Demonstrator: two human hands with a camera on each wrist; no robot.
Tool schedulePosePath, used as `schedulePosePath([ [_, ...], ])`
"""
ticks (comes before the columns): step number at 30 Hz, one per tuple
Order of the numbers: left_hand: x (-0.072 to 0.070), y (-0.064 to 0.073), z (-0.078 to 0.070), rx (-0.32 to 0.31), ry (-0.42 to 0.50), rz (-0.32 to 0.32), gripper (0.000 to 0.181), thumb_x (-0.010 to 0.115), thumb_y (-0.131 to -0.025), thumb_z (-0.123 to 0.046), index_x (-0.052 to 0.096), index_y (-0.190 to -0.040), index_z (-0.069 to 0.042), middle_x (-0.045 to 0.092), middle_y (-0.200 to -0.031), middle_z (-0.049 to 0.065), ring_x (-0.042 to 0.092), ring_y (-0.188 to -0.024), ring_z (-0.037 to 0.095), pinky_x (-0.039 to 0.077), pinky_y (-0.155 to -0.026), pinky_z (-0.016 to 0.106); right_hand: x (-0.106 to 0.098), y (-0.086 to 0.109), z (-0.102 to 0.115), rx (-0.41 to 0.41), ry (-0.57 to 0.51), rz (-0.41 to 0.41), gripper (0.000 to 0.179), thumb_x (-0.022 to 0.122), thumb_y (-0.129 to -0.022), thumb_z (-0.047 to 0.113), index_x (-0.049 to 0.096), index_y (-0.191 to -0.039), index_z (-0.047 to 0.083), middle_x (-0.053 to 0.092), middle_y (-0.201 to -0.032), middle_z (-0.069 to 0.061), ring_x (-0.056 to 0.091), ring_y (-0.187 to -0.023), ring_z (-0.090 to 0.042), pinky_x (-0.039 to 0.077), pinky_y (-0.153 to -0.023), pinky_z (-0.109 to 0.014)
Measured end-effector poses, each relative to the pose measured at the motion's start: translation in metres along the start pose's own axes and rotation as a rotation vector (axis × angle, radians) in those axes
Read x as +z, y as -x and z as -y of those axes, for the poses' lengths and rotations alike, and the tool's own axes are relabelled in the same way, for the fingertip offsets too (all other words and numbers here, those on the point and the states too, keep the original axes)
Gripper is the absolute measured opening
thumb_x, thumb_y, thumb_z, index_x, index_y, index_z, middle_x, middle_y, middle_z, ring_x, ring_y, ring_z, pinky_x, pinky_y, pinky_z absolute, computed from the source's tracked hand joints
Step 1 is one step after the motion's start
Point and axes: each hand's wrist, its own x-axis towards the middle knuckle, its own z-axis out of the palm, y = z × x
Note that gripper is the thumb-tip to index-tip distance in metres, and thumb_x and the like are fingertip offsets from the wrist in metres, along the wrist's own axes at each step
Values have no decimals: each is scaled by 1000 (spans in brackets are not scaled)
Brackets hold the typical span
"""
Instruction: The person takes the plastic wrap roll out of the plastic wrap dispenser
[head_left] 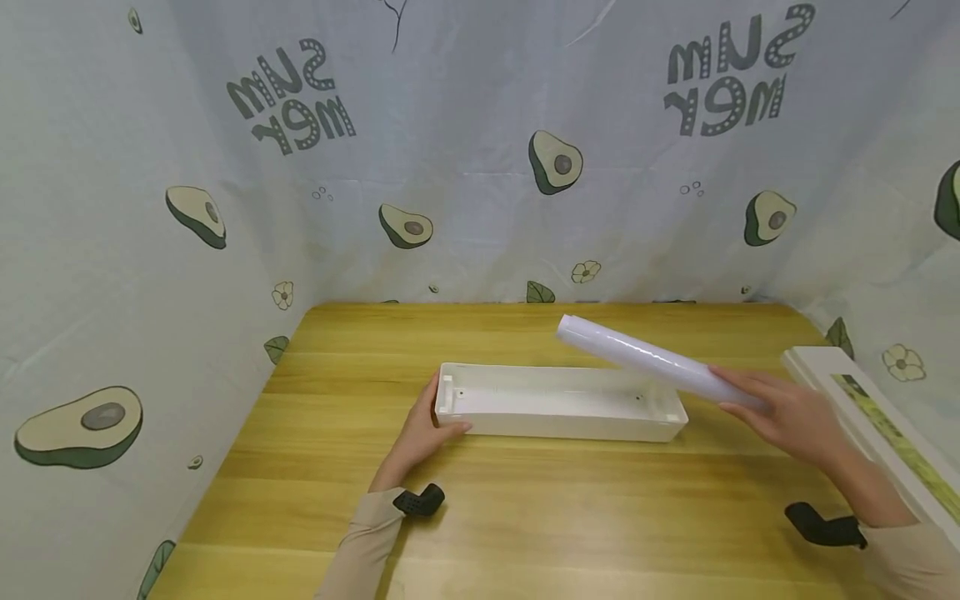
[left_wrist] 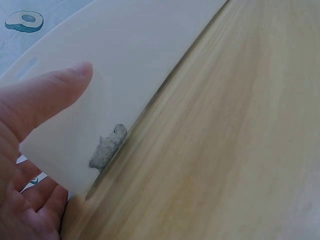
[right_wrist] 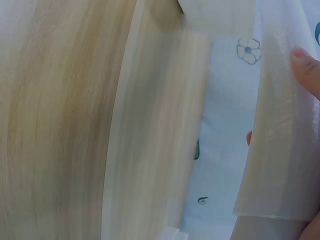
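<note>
My left hand [head_left: 420, 429] grips the left end of a long white plastic box [head_left: 555, 425], open at the top, on the wooden table. Its thumb lies on the front wall, seen closely in the left wrist view, where the box wall [left_wrist: 135, 55] bears a grey patch [left_wrist: 109, 149] near its lower edge. Above the box's right end, my right hand [head_left: 787, 412] holds a roll of whitish plastic film [head_left: 637, 354] by its right end. The roll tilts, its free end up and to the left. In the right wrist view, the thumb presses against the film roll [right_wrist: 285, 125].
At the right edge of the table lies a long white cover-like piece [head_left: 817, 362] with a green-yellow strip. A curtain [head_left: 480, 150] with avocado prints hangs behind and beside the wooden table [head_left: 525, 517]. Black wrist cameras [head_left: 420, 500] sit on both forearms.
</note>
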Motion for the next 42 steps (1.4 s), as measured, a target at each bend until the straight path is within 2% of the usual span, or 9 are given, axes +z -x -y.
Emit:
schedulePosePath([
  [7,0,0,1,0,-1,7,101,79,-75,-18,14,-151,-9,27,-153,16,31,-138,32,27,-112,50,-8,5,-1,36,36,14,58,81,-64,28,66,-119,17,72,-93,-15,65,-74,-32,46,-58,-33],
  [14,-1,1,0,-30,4,5,102,80,-74,-17,14,-152,-12,27,-154,14,29,-140,31,26,-113,49,-18,14,-2,68,66,36,52,72,-77,44,63,-123,21,72,-92,-17,65,-71,-33,44,-52,-32],
  [22,-1,1,-2,-36,2,4,101,79,-75,-18,14,-152,-12,26,-154,13,29,-140,31,25,-114,50,-29,23,-1,173,109,117,63,79,-71,26,58,-130,20,69,-100,-25,66,-81,-40,48,-61,-51],
  [27,-1,1,-2,-39,-3,5,102,79,-74,-18,14,-152,-12,26,-154,14,28,-141,31,25,-114,50,-34,28,-3,164,114,107,62,77,-73,31,56,-131,26,69,-97,-24,64,-69,-33,44,-48,-38],
  [31,-1,1,-2,-44,-10,6,102,79,-74,-19,14,-152,-12,26,-154,13,28,-141,31,24,-114,49,-36,32,-5,181,114,112,61,76,-74,34,56,-131,27,70,-96,-24,59,-61,-27,38,-44,-30],
  [36,0,1,-1,-42,-8,2,102,80,-74,-19,14,-151,-11,26,-154,14,28,-141,31,25,-114,50,-36,37,-6,189,113,105,63,76,-74,33,55,-132,26,69,-95,-25,62,-66,-33,42,-48,-35],
  [40,0,1,-2,-39,-7,0,102,80,-74,-19,14,-152,-12,26,-154,14,28,-141,31,24,-114,50,-36,42,-8,202,124,96,65,77,-72,31,54,-133,25,69,-94,-25,59,-63,-32,42,-48,-36],
  [42,0,2,-3,-32,-9,-1,102,80,-74,-19,14,-152,-12,26,-154,14,28,-141,31,24,-114,50,-36,43,-8,232,132,120,65,76,-74,32,53,-134,25,69,-95,-26,57,-60,-29,41,-48,-36],
])
